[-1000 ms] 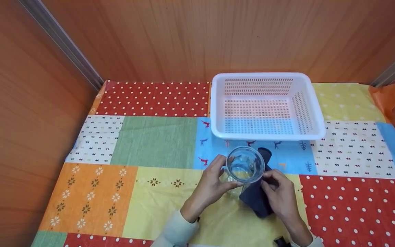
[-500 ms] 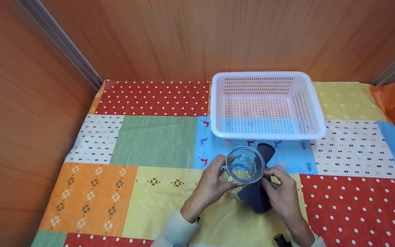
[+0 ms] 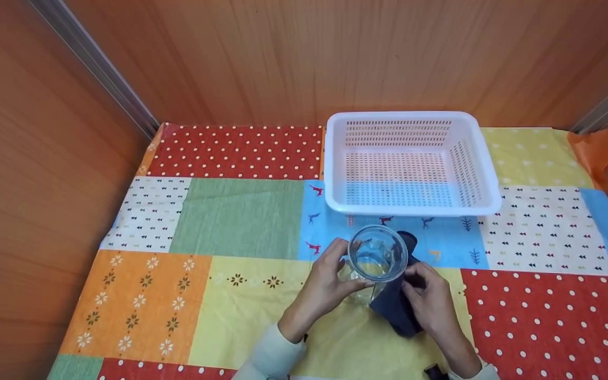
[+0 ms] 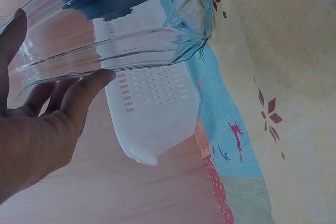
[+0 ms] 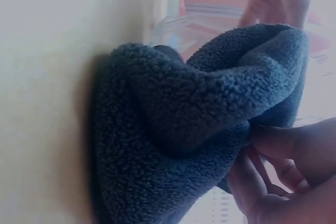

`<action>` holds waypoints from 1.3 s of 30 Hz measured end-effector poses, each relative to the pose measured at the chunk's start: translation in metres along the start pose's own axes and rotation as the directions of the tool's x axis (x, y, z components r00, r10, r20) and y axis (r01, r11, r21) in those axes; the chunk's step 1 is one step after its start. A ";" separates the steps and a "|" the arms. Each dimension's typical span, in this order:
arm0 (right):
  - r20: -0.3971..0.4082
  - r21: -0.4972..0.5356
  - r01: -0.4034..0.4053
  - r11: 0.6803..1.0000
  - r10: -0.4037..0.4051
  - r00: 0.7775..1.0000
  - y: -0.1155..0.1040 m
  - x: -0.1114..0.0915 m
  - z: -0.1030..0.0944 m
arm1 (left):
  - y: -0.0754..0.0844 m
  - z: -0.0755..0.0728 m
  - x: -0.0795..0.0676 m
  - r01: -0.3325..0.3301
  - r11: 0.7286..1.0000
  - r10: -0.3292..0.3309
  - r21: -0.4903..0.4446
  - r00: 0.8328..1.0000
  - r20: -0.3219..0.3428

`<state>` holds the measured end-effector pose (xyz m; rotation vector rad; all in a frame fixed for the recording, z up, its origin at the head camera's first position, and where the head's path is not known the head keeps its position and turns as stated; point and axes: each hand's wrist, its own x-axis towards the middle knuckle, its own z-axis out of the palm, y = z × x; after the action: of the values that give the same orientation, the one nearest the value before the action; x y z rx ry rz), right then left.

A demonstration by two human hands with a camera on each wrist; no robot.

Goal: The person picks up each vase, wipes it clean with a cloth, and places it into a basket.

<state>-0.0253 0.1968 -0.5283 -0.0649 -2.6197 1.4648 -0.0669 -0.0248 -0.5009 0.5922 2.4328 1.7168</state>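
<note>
A clear glass jar (image 3: 378, 256) stands mouth up near the front of the table, seen from above in the head view. My left hand (image 3: 325, 282) grips its left side, thumb at the front and fingers round the back. Against the jar's right side lies a dark blue-grey fluffy cloth (image 3: 396, 311), pinched between thumb and fingers of my right hand (image 3: 430, 295). The right wrist view shows the cloth (image 5: 173, 108) bunched in folds, covering much of the jar. Through the glass (image 4: 142, 51) in the left wrist view, the dark cloth shows on the far side.
A white perforated plastic basket (image 3: 412, 211) with nothing in it stands just beyond the jar. A patchwork tablecloth (image 3: 240, 216) covers the table. Wooden panels (image 3: 283, 63) rise behind and at the left side.
My right hand and the cloth slid slightly away from me along the jar's side, then back toward me. The left hand and jar have stayed in place.
</note>
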 end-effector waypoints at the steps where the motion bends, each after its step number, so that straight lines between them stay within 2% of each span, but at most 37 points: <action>1: 0.006 -0.011 0.000 1.000 0.000 1.000 0.002 0.001 0.001 | 0.000 0.000 0.000 0.003 1.000 -0.003 0.001 1.000 -0.001; 8: 0.007 -0.066 0.020 0.998 -0.020 1.000 0.013 0.002 0.003 | 0.001 -0.001 0.000 0.017 1.000 -0.017 -0.008 1.000 0.003; 13: 0.000 -0.041 0.014 0.999 -0.014 1.000 0.012 0.001 0.004 | 0.000 -0.001 0.000 0.026 1.000 -0.026 -0.017 1.000 0.008; 21: -0.006 0.108 -0.016 0.994 0.016 1.000 -0.012 0.000 -0.004 | 0.000 0.000 0.000 0.030 0.999 -0.029 -0.026 1.000 0.004; 29: -0.094 0.267 0.037 0.963 -0.012 0.996 -0.038 -0.002 -0.011 | 0.001 0.000 0.001 0.018 1.000 -0.018 -0.011 1.000 0.015; 32: -0.100 0.266 0.038 0.963 -0.011 0.995 -0.040 -0.002 -0.011 | 0.000 0.000 0.001 0.010 1.000 -0.009 -0.011 1.000 0.016; 39: -0.088 0.187 0.063 0.980 -0.047 0.995 -0.034 -0.002 -0.009 | 0.000 -0.001 0.000 0.001 1.000 -0.001 -0.005 1.000 0.011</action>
<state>-0.0210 0.1862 -0.4953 -0.0319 -2.3856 1.6473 -0.0675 -0.0259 -0.5004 0.5987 2.4205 1.7139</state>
